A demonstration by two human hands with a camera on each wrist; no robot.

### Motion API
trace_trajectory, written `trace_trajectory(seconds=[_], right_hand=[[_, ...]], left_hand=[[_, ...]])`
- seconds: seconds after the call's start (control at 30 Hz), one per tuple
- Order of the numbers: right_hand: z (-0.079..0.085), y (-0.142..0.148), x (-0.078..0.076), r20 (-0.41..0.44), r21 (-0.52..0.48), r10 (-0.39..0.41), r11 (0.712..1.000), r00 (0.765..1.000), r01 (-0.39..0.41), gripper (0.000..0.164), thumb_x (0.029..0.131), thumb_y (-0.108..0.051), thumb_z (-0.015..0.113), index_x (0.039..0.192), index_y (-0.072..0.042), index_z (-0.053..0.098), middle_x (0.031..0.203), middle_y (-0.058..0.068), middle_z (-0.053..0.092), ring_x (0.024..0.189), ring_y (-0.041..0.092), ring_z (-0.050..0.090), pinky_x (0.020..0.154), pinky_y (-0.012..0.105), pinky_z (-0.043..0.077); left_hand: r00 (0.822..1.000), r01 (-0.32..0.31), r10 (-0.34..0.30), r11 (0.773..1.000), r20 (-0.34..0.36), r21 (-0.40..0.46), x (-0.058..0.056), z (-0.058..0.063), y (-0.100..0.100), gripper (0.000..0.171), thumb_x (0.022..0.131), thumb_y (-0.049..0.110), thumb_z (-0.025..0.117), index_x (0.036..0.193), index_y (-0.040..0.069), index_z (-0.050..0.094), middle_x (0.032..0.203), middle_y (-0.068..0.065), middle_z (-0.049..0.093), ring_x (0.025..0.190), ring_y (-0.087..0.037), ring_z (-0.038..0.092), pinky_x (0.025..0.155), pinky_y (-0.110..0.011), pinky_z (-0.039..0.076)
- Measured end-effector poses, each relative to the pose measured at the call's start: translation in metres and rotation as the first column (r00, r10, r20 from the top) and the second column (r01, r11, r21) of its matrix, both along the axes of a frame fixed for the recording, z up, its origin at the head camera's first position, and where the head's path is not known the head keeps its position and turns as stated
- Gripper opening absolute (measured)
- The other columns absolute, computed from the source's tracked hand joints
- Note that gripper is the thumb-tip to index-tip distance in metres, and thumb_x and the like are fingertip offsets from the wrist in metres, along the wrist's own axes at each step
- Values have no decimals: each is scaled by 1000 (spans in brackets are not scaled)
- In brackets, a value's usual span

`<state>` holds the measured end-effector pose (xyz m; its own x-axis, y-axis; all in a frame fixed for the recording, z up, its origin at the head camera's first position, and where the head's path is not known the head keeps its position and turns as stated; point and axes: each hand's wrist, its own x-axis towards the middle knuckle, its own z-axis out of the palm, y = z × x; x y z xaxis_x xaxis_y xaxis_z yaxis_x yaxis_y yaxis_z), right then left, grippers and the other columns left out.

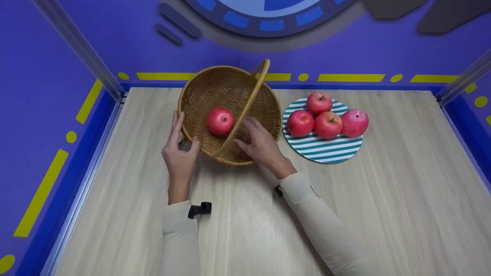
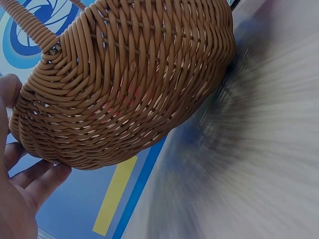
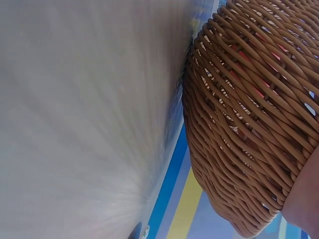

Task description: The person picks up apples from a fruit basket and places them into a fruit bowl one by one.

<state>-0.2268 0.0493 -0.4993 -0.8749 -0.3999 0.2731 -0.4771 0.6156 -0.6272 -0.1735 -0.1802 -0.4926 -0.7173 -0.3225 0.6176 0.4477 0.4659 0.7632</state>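
Note:
A brown wicker basket (image 1: 230, 163) with an arched handle stands near the back of the table. Inside it lies one red apple (image 1: 219, 121), which also glimmers through the weave in both wrist views. My left hand (image 1: 179, 157) is at the basket's left side, its fingers extended along the outer wall and its thumb at the front rim. In the left wrist view the fingertips (image 2: 49, 183) lie against the wicker. My right hand (image 1: 264, 147) reaches over the front right rim into the basket, fingers loosely bent with no fruit seen between them; the right wrist view hides its fingertips behind the wicker.
Right of the basket lies a round mat (image 1: 326, 153) with green and white stripes. Several red apples (image 1: 328, 125) sit on it, with a pinker, longer fruit (image 1: 355, 122) at its right edge. Blue panels (image 1: 299, 46) bound the wooden table.

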Motion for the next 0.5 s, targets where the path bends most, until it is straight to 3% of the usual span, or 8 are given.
trace_trajectory(seconds=[0.1,0.23,0.37,0.5], right_hand=[[0,0,0,7,-4,4,1000,1000,-4,63,97,-26,80,152,-7,54,148,11,54,133,26,57,111,43,48],[0,0,-1,32,1,24,1000,999,-24,70,95,-30,82,154,-8,52,149,9,53,134,25,55,112,44,47],[1,0,-2,66,21,54,998,996,-55,79,93,-36,84,158,-7,48,151,11,51,132,29,56,110,45,49],[3,1,-2,107,34,79,996,991,-83,82,92,-37,85,158,-8,47,150,13,51,129,31,57,108,46,50]], left_hand=[[1000,9,-9,1000,-6,-3,3,6,2,71,82,-18,68,150,-1,59,159,-19,49,138,-28,55,90,-44,58],[1000,19,-19,1000,-11,-2,13,24,9,66,82,-22,65,147,-9,57,155,-30,48,137,-33,55,89,-47,58],[999,20,-20,1000,-28,-10,12,24,9,66,82,-22,65,147,-10,57,154,-32,48,133,-37,58,85,-37,58],[1000,20,-20,1000,-17,-11,8,15,6,68,83,-21,64,149,-7,57,157,-28,48,131,-36,60,85,-40,58]])
